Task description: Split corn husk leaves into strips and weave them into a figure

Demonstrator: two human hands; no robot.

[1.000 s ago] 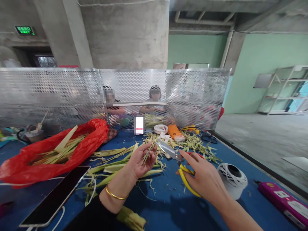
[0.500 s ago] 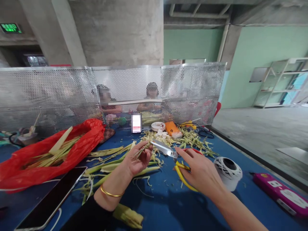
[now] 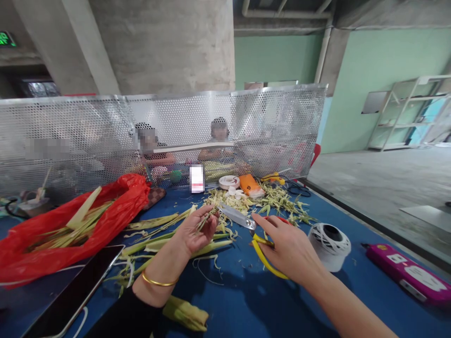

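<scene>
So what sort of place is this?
Probably a workshop: plant trimmings lie on a blue worktable, a perforated metal partition stands along its far side, and a bare concrete wall rises beyond.

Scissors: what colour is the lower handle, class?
The lower handle is yellow, best seen in the head view.

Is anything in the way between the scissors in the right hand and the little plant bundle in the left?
Nothing visible: the right hand holds the scissors with their tips close to the plant bundle in the left hand.
</scene>
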